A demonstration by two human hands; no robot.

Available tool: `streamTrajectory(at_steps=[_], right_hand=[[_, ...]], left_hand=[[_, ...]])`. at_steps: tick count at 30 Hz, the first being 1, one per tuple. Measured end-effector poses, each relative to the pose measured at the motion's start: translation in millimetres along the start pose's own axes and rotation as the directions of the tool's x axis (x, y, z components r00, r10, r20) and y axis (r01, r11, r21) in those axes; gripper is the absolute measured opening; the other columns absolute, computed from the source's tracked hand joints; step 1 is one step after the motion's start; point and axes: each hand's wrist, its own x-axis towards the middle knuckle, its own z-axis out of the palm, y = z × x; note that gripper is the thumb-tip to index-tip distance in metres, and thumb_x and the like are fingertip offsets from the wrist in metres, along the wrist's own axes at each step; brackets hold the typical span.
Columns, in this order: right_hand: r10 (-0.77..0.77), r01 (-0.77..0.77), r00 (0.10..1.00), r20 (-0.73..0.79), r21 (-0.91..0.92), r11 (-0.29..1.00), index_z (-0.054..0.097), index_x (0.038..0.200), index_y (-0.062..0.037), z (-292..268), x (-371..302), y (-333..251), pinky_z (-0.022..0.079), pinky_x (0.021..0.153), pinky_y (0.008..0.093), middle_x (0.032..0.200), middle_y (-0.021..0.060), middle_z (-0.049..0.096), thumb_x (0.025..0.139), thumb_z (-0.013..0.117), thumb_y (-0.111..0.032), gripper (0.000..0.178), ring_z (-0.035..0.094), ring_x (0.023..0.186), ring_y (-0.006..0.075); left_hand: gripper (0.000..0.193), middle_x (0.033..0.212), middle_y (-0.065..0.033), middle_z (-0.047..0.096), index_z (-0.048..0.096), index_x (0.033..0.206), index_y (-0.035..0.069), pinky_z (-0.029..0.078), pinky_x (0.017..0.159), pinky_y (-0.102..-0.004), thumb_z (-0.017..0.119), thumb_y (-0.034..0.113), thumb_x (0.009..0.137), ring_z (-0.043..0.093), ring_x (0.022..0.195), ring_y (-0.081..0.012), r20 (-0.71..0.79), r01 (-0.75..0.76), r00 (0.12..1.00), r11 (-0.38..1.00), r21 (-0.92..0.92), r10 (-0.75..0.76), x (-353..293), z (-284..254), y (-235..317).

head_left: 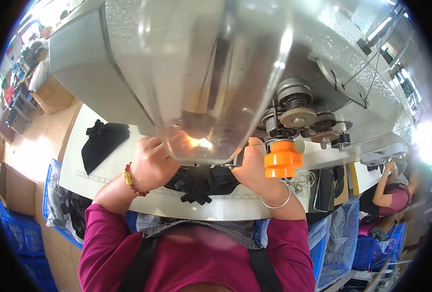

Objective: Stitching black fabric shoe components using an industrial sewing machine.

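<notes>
A sewing machine [80, 63] with a clear plastic guard [216, 117] and a lit lamp fills the upper view. Below the guard, a gathered piece of black fabric [196, 185] lies on the white table [75, 163]. My left hand [155, 163] is curled at the fabric's left side, its fingers bent and the tips partly behind the guard. At the fabric's right edge is my right hand [251, 163], close to an orange knob [283, 159]; its fingers are mostly hidden by the machine. The stitching spot cannot be made out.
Another black fabric piece [104, 143] lies at the table's left. A ruler strip [240, 196] runs along the near edge. On the right are a dark phone [324, 190], loose threads [298, 180] and a plastic-lined blue crate [340, 238]. Another person [393, 197] works farther right.
</notes>
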Motion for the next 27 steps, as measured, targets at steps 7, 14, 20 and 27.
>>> streamTrajectory(at_steps=[7,14,20,27], right_hand=[[-0.045,0.046,0.999,0.006,-0.084,0.995,0.071,0.090,-0.0041,-2,-2,11,0.049,0.078,0.0392,0.094,0.0120,0.068,0.068,0.077,-0.015,0.026,0.063,0.089,0.0307],[-0.058,0.063,0.997,0.046,-0.135,0.989,0.071,0.091,-0.0041,-3,-2,24,0.048,0.082,0.0420,0.096,0.0117,0.068,0.067,0.077,-0.016,0.027,0.063,0.092,0.0323],[-0.163,0.168,0.986,0.043,-0.170,0.971,0.065,0.097,0.0015,-3,-2,23,0.047,0.070,0.0455,0.093,0.0160,0.064,0.065,0.076,-0.025,0.043,0.061,0.081,0.0375],[0.127,-0.032,0.963,0.236,-0.368,0.929,0.063,0.066,0.0007,-15,2,0,0.044,0.054,0.0426,0.070,0.0163,0.062,0.066,0.076,-0.014,0.020,0.060,0.064,0.0352]], left_hand=[[0.020,0.092,-0.0048,0.064,0.064,0.079,0.005,0.039,0.040,-0.0273,0.067,0.006,0.059,0.056,0.062,-0.0127,-0.062,-0.086,0.994,0.996,0.018,0.087,2,5,-1],[0.022,0.088,-0.0074,0.062,0.063,0.075,0.004,0.039,0.040,-0.0291,0.067,0.007,0.053,0.054,0.059,-0.0140,-0.071,-0.097,0.992,0.992,0.075,0.102,-8,15,-3],[0.025,0.083,-0.0059,0.057,0.064,0.083,0.004,0.043,0.046,-0.0318,0.065,0.003,0.058,0.054,0.059,-0.0184,-0.066,0.039,0.997,0.996,0.074,-0.034,-3,15,5],[0.021,0.082,-0.0036,0.058,0.067,0.087,0.007,0.046,0.053,-0.0349,0.067,0.004,0.067,0.057,0.066,-0.0206,0.070,0.139,0.986,0.982,0.132,-0.149,6,12,29]])
